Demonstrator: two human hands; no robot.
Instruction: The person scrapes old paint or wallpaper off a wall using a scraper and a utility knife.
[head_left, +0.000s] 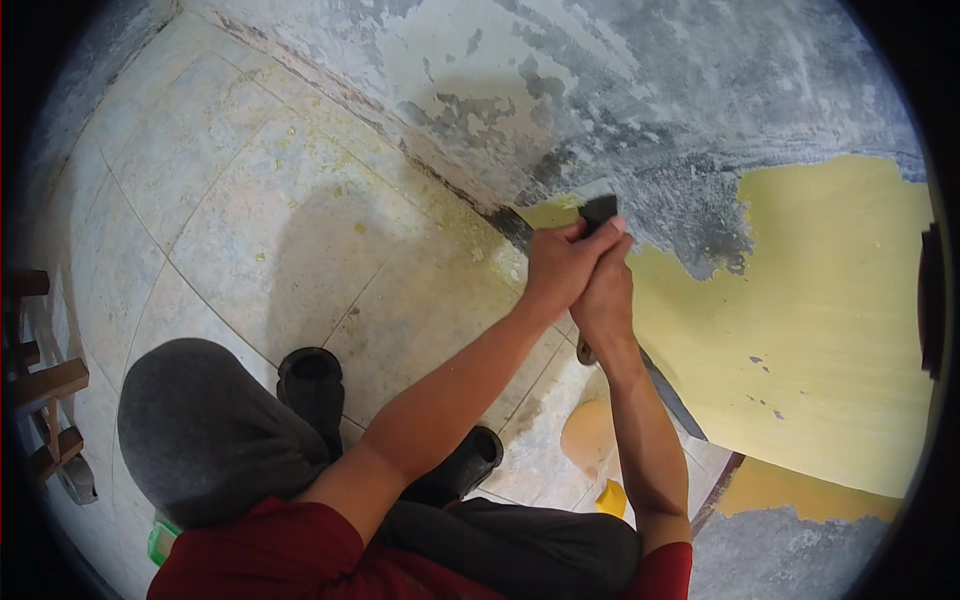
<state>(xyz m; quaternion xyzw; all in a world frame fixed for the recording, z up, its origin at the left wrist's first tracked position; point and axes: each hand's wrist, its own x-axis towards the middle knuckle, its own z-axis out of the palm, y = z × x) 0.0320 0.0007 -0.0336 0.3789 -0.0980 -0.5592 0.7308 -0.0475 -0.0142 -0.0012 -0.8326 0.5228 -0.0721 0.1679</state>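
Observation:
Both of my hands are closed around one scraper (599, 208), its dark blade pressed to the wall low down, near the floor. My left hand (558, 268) wraps its grip from the left, and my right hand (606, 297) lies against it on the right. Most of the handle is hidden by my fingers; only its brown end shows below them. Around the blade, the yellow paint (800, 300) meets a patch of bare grey wall (690, 215). A small strip of yellow paint remains just left of the blade.
Pale floor tiles (220, 200) carry scattered yellow paint flakes. A peach-coloured rounded container (588, 438) and a yellow object (611, 498) are beside my right forearm. Wooden furniture (50, 385) stands at the left edge. My dark footwear (312, 372) is below, near a green item (160, 542).

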